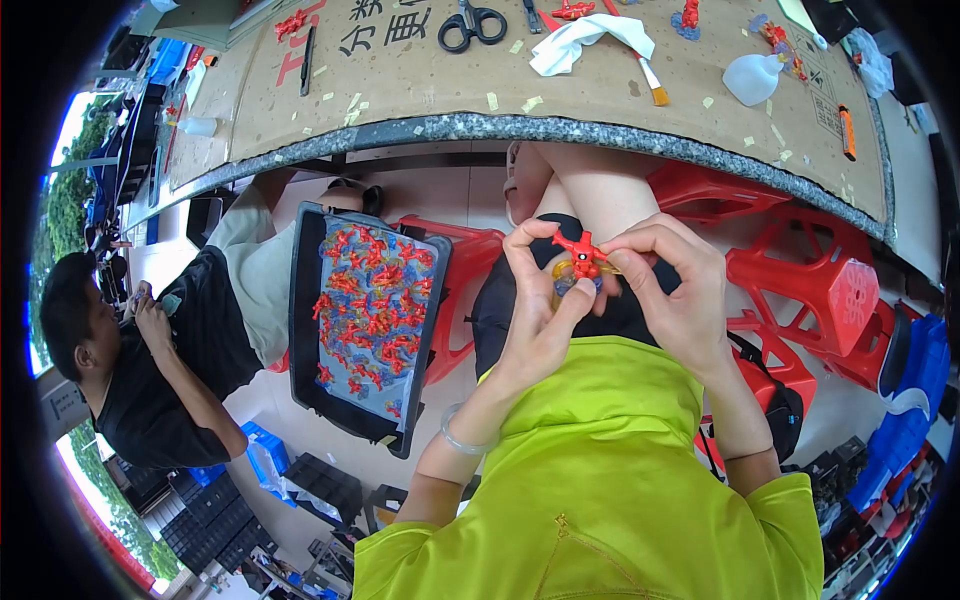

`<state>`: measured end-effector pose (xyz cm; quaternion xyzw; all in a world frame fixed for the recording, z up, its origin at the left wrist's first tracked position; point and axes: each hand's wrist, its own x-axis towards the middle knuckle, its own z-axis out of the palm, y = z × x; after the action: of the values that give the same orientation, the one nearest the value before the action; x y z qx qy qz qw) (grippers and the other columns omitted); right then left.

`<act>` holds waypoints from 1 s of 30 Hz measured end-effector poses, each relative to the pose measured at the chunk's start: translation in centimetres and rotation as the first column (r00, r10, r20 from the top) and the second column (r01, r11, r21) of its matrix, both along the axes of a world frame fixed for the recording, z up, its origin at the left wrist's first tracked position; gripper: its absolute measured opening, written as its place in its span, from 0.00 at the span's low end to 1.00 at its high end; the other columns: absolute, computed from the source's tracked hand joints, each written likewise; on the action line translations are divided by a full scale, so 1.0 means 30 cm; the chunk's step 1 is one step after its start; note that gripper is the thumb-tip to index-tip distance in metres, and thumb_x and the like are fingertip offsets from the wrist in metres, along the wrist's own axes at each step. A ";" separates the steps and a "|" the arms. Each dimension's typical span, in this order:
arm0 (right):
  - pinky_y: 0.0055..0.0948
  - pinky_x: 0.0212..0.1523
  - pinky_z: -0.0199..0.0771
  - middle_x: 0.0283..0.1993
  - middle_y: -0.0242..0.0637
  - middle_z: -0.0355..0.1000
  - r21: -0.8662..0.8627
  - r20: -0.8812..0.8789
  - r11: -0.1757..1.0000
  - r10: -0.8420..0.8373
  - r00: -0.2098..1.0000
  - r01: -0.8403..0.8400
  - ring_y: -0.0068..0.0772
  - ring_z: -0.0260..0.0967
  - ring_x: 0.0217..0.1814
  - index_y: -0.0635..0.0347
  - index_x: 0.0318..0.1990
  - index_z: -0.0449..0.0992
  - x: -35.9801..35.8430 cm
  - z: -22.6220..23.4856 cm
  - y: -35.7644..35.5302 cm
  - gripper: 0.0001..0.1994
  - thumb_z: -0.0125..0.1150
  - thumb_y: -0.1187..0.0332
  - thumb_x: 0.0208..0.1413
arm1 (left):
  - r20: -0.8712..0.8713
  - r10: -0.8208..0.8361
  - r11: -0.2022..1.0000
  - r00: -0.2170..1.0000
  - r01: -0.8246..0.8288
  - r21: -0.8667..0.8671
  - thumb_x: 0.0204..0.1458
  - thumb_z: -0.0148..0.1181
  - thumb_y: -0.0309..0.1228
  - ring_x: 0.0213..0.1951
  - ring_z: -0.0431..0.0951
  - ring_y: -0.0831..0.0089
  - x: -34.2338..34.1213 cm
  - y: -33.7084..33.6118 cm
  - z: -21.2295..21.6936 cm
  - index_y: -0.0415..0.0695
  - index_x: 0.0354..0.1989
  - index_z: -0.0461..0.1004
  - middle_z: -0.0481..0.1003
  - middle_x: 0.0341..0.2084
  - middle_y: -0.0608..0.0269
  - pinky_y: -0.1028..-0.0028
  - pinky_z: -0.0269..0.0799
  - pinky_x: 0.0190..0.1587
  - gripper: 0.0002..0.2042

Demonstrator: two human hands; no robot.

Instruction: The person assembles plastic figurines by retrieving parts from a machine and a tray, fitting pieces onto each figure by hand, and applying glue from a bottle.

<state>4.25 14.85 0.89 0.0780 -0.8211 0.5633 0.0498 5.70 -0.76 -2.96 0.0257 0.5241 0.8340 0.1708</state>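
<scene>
Over my lap, both hands meet at a small red toy figure (581, 254) with translucent yellow and blue parts at its lower end. My left hand (540, 310) is closed round its lower part, thumb pressed on the front. From the other side my right hand (672, 275) pinches at the figure's side with thumb and forefinger, where a bit of yellow shows. What exactly sits between those right fingertips is too small to make out. To my left, a black tray (300, 330) holds many similar red, blue and yellow figures in rows.
Ahead is a cardboard-covered table (420, 100) with black scissors (472, 26), a white cloth (590, 42), a brush (655, 82), a white bottle (752, 80) and an orange cutter (847, 132). Red stools (800, 270) stand at right. Another person (170, 370) sits at left beyond the tray.
</scene>
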 end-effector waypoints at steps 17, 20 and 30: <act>0.28 0.32 0.70 0.33 0.38 0.72 0.157 -0.261 0.987 0.011 0.965 0.031 0.36 0.70 0.33 0.63 0.34 0.77 -0.016 0.003 -0.015 0.12 0.69 0.78 0.38 | -0.036 0.078 0.993 0.996 -0.081 -0.080 0.47 0.59 0.11 0.43 0.74 0.76 -0.048 -0.038 0.028 0.37 0.47 0.62 0.67 0.40 0.61 0.76 0.77 0.44 0.19; 0.24 0.31 0.70 0.32 0.38 0.74 0.007 -0.069 0.998 -0.069 0.995 0.070 0.31 0.72 0.31 0.63 0.36 0.78 -0.012 -0.028 -0.005 0.12 0.70 0.77 0.41 | -0.161 0.078 0.995 0.984 -0.086 -0.044 0.47 0.60 0.12 0.43 0.73 0.76 -0.040 -0.028 0.010 0.38 0.47 0.61 0.65 0.40 0.61 0.77 0.77 0.44 0.21; 0.18 0.30 0.69 0.26 0.31 0.75 -0.325 0.256 0.934 -0.065 0.965 0.149 0.16 0.70 0.27 0.66 0.34 0.79 -0.014 -0.037 -0.013 0.03 0.64 0.77 0.51 | 0.040 0.009 0.995 0.999 -0.013 0.104 0.51 0.58 0.16 0.43 0.76 0.69 -0.019 -0.005 0.031 0.32 0.44 0.68 0.64 0.38 0.61 0.68 0.82 0.42 0.11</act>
<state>3.83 14.47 -0.22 -0.0459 -0.7139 0.6987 -0.0065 5.12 -0.91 -2.02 0.0153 0.4767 0.8614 0.1749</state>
